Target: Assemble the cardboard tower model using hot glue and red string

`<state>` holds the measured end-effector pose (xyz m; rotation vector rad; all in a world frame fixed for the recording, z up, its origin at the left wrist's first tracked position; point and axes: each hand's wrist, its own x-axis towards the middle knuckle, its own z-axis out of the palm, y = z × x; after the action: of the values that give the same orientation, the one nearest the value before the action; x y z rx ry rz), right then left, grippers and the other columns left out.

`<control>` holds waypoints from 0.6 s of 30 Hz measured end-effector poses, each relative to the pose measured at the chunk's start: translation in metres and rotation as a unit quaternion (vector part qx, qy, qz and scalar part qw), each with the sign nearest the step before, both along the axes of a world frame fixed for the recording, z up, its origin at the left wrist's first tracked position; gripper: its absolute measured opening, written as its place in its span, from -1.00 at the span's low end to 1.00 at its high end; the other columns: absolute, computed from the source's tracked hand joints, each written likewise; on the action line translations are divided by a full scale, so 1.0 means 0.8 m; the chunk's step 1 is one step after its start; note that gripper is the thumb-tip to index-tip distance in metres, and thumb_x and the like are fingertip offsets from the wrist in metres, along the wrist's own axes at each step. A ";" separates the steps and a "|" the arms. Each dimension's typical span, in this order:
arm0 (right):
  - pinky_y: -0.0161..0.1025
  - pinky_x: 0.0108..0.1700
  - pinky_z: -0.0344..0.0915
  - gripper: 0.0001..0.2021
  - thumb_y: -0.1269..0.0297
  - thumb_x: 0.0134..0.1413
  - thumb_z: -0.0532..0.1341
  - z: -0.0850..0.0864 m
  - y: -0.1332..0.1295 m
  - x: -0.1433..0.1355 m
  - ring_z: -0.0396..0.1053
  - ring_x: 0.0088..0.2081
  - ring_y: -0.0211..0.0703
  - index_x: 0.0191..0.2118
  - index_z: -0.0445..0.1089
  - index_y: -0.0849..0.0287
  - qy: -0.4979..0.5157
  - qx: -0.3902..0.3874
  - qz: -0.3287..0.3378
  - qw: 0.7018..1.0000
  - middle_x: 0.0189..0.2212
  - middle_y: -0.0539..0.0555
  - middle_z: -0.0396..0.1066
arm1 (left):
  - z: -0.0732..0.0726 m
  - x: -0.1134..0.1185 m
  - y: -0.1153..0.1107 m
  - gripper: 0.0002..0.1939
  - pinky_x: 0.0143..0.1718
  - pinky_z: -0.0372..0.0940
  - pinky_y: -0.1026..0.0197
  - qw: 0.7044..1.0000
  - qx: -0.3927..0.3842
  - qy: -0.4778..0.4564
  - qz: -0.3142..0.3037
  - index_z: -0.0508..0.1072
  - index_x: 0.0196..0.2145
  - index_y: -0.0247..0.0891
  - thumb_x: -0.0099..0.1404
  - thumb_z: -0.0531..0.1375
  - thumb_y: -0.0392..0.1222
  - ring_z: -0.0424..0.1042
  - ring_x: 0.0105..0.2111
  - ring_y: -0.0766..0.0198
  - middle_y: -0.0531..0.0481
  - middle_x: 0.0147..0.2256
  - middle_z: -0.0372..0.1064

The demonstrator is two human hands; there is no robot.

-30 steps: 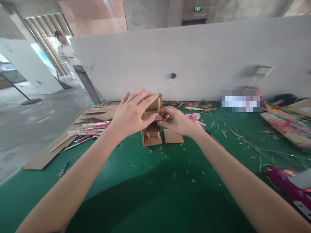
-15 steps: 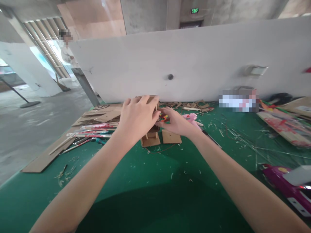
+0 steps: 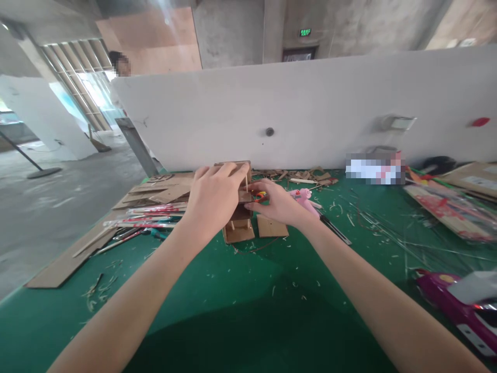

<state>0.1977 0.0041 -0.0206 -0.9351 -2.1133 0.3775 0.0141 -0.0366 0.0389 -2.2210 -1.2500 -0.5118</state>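
Observation:
A small tiered cardboard structure (image 3: 241, 233) with short wooden posts between its layers stands toward the back of the table. My left hand (image 3: 215, 194) is wrapped over its top and left side, hiding much of it. At its right side, the thumb and fingers of my right hand (image 3: 277, 204) grip the edge of a middle layer. Small red and yellow parts (image 3: 261, 196) show between those fingers, too small to name. A square piece of cardboard (image 3: 272, 226) lies just below my right hand, and a thin wire curves in front. Beside that hand is a pink glue gun (image 3: 306, 203).
Cardboard sheets (image 3: 171, 191) and plastic-wrapped sticks (image 3: 145, 217) lie at left. A dark slim tool (image 3: 336, 230) rests right of the glue gun. Scraps line the white partition (image 3: 217, 114). A purple object (image 3: 446, 295) sits at right; a person stands behind the partition.
The view has tilted up slightly, so the table appears lower. My left fingers have shifted a little on the structure, showing more of its post and middle layer. My right hand stays at its side.

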 end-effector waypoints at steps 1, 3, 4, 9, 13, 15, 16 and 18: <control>-0.05 -0.05 0.44 -0.66 0.20 0.08 0.29 0.000 -0.001 -0.001 0.41 -0.05 -0.03 -0.03 0.42 0.21 0.002 -0.005 0.000 1.000 -0.02 0.22 0.38 | 0.000 -0.001 0.001 -0.47 -0.03 0.18 -0.02 1.000 0.000 0.000 0.000 0.27 0.21 -0.23 0.31 0.00 -0.44 0.41 -0.09 0.03 -0.13 0.08 0.38; -0.03 -0.05 0.44 -0.67 0.20 0.07 0.29 0.001 -0.002 -0.002 0.41 -0.06 -0.02 -0.04 0.43 0.21 0.006 -0.012 -0.004 1.000 -0.03 0.22 0.39 | 0.000 0.000 0.001 -0.48 0.00 0.17 -0.03 1.000 -0.001 -0.003 0.000 0.28 0.20 -0.24 0.31 0.00 -0.44 0.42 -0.10 0.04 -0.11 0.06 0.39; -0.02 -0.05 0.45 -0.67 0.21 0.07 0.29 0.002 -0.003 -0.003 0.41 -0.06 -0.01 -0.05 0.43 0.20 0.010 -0.014 -0.006 1.000 -0.04 0.21 0.40 | 0.000 0.000 0.001 -0.49 0.01 0.16 -0.04 1.000 0.000 -0.006 0.001 0.28 0.20 -0.24 0.31 -0.01 -0.43 0.43 -0.10 0.04 -0.11 0.06 0.40; -0.04 -0.08 0.47 -0.69 0.24 0.05 0.30 0.006 -0.006 -0.005 0.44 -0.09 -0.04 -0.06 0.42 0.18 0.047 -0.014 -0.003 0.999 -0.04 0.20 0.40 | 0.000 0.003 -0.001 -0.51 0.02 0.15 -0.07 1.000 0.009 -0.014 0.002 0.31 0.18 -0.22 0.33 -0.02 -0.41 0.44 -0.10 0.04 -0.11 0.03 0.44; -0.02 -0.07 0.46 -0.71 0.26 0.05 0.30 0.007 -0.008 -0.007 0.43 -0.06 -0.01 -0.08 0.43 0.16 0.045 -0.001 -0.006 0.999 -0.06 0.19 0.42 | -0.002 0.002 0.000 -0.51 0.03 0.14 -0.05 1.000 0.019 -0.018 0.002 0.32 0.17 -0.19 0.35 -0.06 -0.42 0.45 -0.11 0.06 -0.09 0.02 0.44; 0.00 -0.06 0.45 -0.73 0.27 0.05 0.30 0.007 -0.008 -0.008 0.43 -0.06 -0.01 -0.09 0.44 0.13 0.048 0.006 -0.009 0.999 -0.06 0.18 0.42 | -0.003 0.001 0.001 -0.51 0.05 0.13 -0.06 0.999 0.021 -0.024 0.003 0.32 0.17 -0.18 0.35 -0.06 -0.42 0.45 -0.09 0.06 -0.09 0.02 0.45; 0.01 -0.05 0.44 -0.74 0.27 0.06 0.30 0.006 -0.007 -0.008 0.43 -0.07 -0.01 -0.09 0.44 0.13 0.053 0.009 -0.010 0.999 -0.06 0.18 0.42 | -0.003 0.002 0.001 -0.51 0.06 0.12 -0.06 0.999 0.023 -0.027 0.003 0.32 0.17 -0.18 0.36 -0.06 -0.42 0.45 -0.09 0.06 -0.09 0.01 0.45; 0.01 -0.04 0.43 -0.74 0.28 0.07 0.29 0.006 -0.006 -0.009 0.43 -0.06 -0.02 -0.08 0.44 0.13 0.066 0.015 -0.013 0.998 -0.05 0.18 0.42 | -0.003 0.002 0.001 -0.51 0.06 0.13 -0.05 0.999 0.021 -0.029 -0.001 0.31 0.18 -0.18 0.35 -0.06 -0.42 0.45 -0.08 0.06 -0.10 0.01 0.45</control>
<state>0.1902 -0.0007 -0.0157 -0.8951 -1.9796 0.3834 0.0160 -0.0361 0.0365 -2.1863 -1.2540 -0.6021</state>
